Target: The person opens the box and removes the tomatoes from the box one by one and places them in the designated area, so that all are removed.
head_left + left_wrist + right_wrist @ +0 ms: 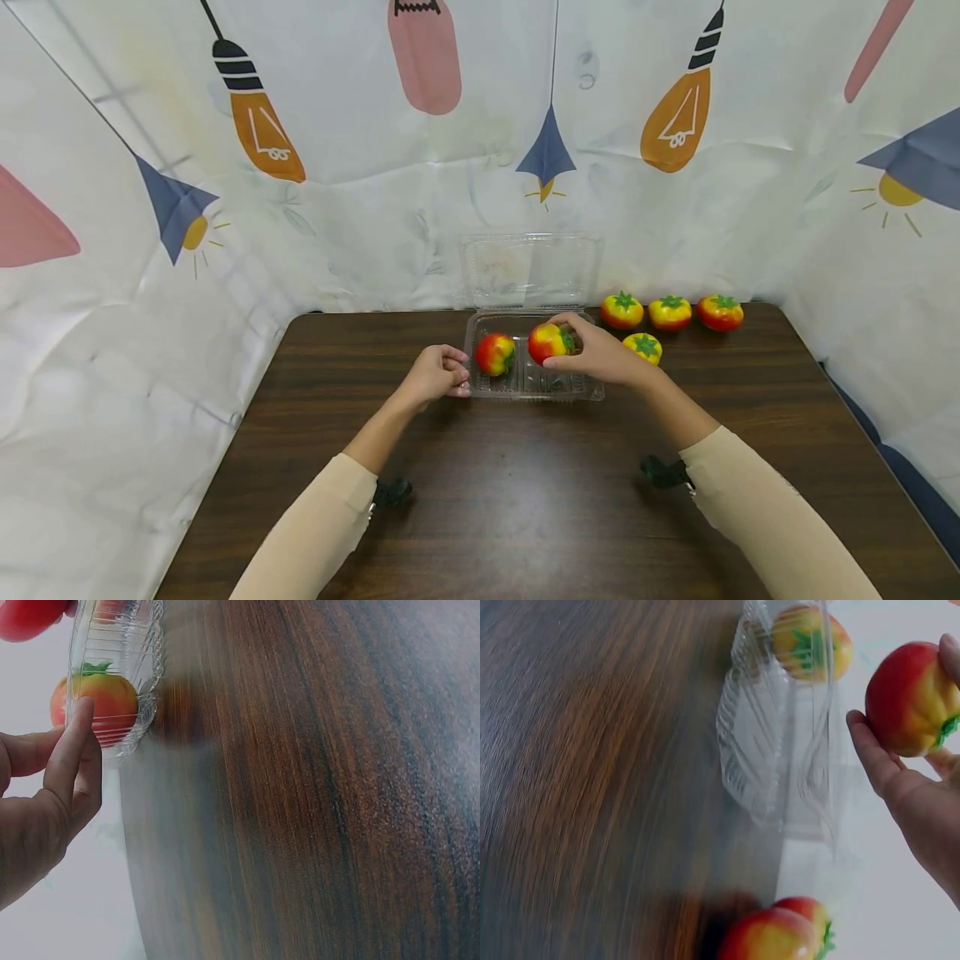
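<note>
A clear plastic clamshell box (525, 392) lies on the table with its lid (534, 271) raised against the back cloth. My left hand (437, 372) pinches the box's left rim between thumb and fingers. Inside, at the left end, sits one red-and-yellow tomato (495, 355) with a green leafy top. My right hand (596, 350) grips a second tomato (546, 343) above the right half of the box. In the right wrist view this held tomato (911, 697) is above the rim, its green top turned toward the palm.
Three tomatoes stand in a row at the back right: a near one (622, 310), a middle one (670, 312) and a far-right one (720, 312). Another tomato (642, 348) is in front of them, beside my right wrist. A patterned cloth (360, 225) hangs behind the dark wooden table (510, 483).
</note>
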`<state>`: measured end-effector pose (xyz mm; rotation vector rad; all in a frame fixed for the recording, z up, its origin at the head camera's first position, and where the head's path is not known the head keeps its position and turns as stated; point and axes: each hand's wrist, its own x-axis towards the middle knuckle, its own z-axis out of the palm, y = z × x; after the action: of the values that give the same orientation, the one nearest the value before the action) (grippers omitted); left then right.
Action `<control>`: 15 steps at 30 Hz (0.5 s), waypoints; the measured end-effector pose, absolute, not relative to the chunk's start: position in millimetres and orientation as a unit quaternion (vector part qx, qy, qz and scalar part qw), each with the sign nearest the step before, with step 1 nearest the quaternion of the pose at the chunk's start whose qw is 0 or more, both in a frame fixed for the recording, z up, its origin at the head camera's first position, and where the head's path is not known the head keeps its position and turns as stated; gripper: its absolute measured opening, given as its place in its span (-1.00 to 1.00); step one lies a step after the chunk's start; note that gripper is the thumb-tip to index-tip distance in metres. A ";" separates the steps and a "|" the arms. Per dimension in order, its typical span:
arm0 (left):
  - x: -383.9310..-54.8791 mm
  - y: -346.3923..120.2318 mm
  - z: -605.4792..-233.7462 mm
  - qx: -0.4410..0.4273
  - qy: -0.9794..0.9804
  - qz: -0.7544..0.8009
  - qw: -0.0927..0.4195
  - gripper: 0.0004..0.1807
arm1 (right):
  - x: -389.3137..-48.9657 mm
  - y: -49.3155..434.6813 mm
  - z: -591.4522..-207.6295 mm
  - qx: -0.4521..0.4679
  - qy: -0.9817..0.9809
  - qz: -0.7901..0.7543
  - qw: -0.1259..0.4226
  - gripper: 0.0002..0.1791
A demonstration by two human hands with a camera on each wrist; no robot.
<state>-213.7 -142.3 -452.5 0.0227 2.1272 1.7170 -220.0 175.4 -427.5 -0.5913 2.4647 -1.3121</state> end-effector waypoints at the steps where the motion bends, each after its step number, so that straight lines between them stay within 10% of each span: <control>1: -213.7 -142.3 -452.5 0.008 0.762 0.615 0.203 -0.63 | -219.3 178.1 -426.9 -0.203 0.855 -0.457 0.138 -0.26; 15: -213.4 -142.4 -453.1 0.003 0.763 0.615 0.200 -0.63 | -210.4 223.2 -419.7 -0.191 0.863 -0.457 0.096 -0.22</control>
<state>-213.4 -142.4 -453.1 0.0077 2.1322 1.7177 -210.4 223.2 -419.7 -0.5660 2.5584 -1.3551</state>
